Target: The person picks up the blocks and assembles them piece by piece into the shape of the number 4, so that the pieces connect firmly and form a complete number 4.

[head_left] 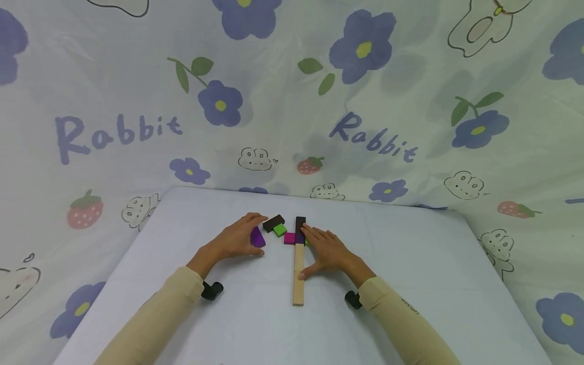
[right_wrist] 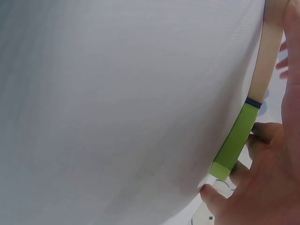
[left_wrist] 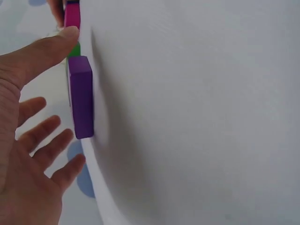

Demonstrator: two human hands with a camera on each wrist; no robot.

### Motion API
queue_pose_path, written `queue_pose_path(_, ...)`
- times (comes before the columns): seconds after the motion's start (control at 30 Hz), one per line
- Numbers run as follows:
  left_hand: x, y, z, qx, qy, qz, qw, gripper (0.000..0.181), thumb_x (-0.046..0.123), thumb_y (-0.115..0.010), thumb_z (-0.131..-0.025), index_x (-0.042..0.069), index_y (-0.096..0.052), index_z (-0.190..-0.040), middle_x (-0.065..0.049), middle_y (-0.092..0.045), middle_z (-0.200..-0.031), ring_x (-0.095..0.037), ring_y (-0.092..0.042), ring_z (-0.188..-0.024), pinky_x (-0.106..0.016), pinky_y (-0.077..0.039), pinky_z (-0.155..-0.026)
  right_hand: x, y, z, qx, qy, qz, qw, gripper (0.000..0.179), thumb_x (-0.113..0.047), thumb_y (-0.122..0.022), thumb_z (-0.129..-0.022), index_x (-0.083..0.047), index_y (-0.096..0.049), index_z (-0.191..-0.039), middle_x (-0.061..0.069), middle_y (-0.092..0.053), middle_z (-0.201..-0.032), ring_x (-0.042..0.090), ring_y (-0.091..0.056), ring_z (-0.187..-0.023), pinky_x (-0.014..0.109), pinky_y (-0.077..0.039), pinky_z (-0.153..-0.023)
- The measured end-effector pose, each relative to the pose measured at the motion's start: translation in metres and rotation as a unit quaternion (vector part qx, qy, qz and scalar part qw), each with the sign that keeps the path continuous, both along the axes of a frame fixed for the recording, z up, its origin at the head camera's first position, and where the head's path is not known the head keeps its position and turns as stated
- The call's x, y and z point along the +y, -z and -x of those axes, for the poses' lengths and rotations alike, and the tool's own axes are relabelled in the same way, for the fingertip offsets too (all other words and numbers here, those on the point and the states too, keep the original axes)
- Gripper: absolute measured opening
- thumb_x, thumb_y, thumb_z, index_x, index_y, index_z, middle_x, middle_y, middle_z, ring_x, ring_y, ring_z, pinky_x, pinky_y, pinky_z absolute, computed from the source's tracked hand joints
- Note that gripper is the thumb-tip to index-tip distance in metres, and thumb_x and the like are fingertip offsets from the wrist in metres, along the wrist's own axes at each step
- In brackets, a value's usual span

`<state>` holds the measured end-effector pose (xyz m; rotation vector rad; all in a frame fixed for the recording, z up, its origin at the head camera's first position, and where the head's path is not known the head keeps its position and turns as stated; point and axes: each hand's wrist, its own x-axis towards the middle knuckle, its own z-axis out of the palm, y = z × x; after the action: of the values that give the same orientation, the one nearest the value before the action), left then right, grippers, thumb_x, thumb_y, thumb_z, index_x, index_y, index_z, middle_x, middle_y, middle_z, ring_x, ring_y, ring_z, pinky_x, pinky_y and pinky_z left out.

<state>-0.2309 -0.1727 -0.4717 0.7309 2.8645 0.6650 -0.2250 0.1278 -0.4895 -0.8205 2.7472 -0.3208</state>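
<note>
My left hand [head_left: 233, 239] is spread around a purple block [head_left: 258, 237], thumb and fingers apart. In the left wrist view that block [left_wrist: 82, 98] stands on the white surface beside the loose fingers [left_wrist: 54, 145]. My right hand [head_left: 329, 252] rests over a row made of a dark block [head_left: 300, 223] and a pale wooden strip [head_left: 298, 284]. Its thumb touches the strip, and its extended fingers lie at the dark block. A green block [right_wrist: 236, 138], mostly hidden under the right hand in the head view, sits beside the row. Opposite it is a magenta block [head_left: 289, 238].
Between the hands lie a dark brown block [head_left: 274, 223] and a small green block [head_left: 280, 230], touching or nearly so. The white table [head_left: 255, 324] meets a printed cloth backdrop [head_left: 283, 126] at its far edge. Black wrist devices [head_left: 212, 291] sit under both forearms.
</note>
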Motion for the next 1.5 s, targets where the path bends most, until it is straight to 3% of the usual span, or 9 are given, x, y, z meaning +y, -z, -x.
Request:
queue_pose_path(0.2, -0.006, 0.005, -0.003, -0.014, 0.001, 0.005, 0.9999, 0.091, 0.035, -0.087, -0.079, 0.004, -0.042, -0.152, -0.017, -0.042, -0.154, -0.037, -0.041, -0.142, -0.055, -0.036, -0.114, 0.000, 0.000, 0.000, 0.000, -0.001, 0.003, 1.0000, 0.132, -0.077, -0.080, -0.063, -0.017, -0.019, -0.163, 0.001, -0.015, -0.169, 0.027, -0.020, -0.153, 0.058, -0.017, -0.121)
queue_pose_path(0.4, -0.011, 0.007, -0.006, -0.018, 0.005, 0.004, 0.9998, 0.083, 0.034, -0.084, -0.082, 0.002, -0.047, -0.148, -0.017, -0.048, -0.150, -0.037, -0.044, -0.139, -0.054, -0.036, -0.114, 0.000, 0.000, 0.000, -0.004, 0.001, 0.004, 1.0000, 0.132, -0.077, -0.080, -0.063, -0.017, -0.019, -0.163, 0.001, -0.015, -0.169, 0.027, -0.020, -0.153, 0.058, -0.017, -0.121)
queue_pose_path(0.83, -0.013, 0.005, -0.007, 0.001, 0.018, 0.018, 0.9997, 0.057, 0.029, -0.083, -0.082, 0.009, -0.066, -0.132, -0.012, -0.059, -0.131, -0.031, -0.057, -0.120, -0.050, -0.049, -0.103, 0.001, 0.000, 0.000, -0.001, -0.003, -0.002, 1.0000, 0.132, -0.078, -0.079, -0.063, -0.017, -0.018, -0.163, 0.001, -0.014, -0.169, 0.027, -0.020, -0.153, 0.056, -0.018, -0.121)
queue_pose_path(1.1, -0.015, 0.005, -0.006, 0.030, 0.040, 0.008, 0.9987, 0.037, 0.018, -0.082, -0.085, 0.007, -0.073, -0.118, -0.007, -0.065, -0.116, -0.027, -0.060, -0.110, -0.047, -0.051, -0.098, 0.001, -0.002, -0.001, 0.001, -0.007, 0.007, 1.0000, 0.131, -0.077, -0.079, -0.064, -0.016, -0.020, -0.163, 0.002, -0.015, -0.169, 0.028, -0.021, -0.153, 0.058, -0.018, -0.121)
queue_pose_path(1.5, -0.009, 0.009, 0.000, 0.054, 0.052, -0.007, 0.9972, 0.032, 0.018, -0.082, -0.085, 0.006, -0.074, -0.114, -0.003, -0.067, -0.108, -0.021, -0.062, -0.100, -0.043, -0.053, -0.092, 0.001, 0.000, 0.000, -0.002, 0.000, 0.011, 0.9999, 0.131, -0.075, -0.081, -0.064, -0.017, -0.019, -0.163, 0.001, -0.016, -0.169, 0.028, -0.021, -0.153, 0.059, -0.018, -0.121)
